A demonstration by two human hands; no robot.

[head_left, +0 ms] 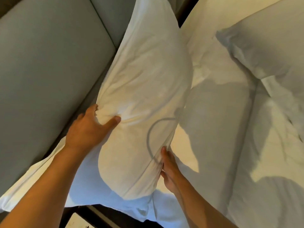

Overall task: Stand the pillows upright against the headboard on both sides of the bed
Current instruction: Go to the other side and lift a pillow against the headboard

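A large white pillow (pixel 144 83) stands on its long edge beside the grey padded headboard (pixel 49 66). My left hand (pixel 88 129) pinches a fold of its cover on the headboard side. My right hand (pixel 169 168) grips the pillow's near right edge, fingers tucked under the fabric. A second white pillow (pixel 92 183) lies flat beneath it, partly hidden by my arms. Another pillow (pixel 266 46) lies at the upper right on the bed.
The white duvet (pixel 222 125) covers the bed to the right, creased and partly in shadow. A dark gap runs between headboard and mattress. A dark bedside surface (pixel 92 218) shows at the bottom edge.
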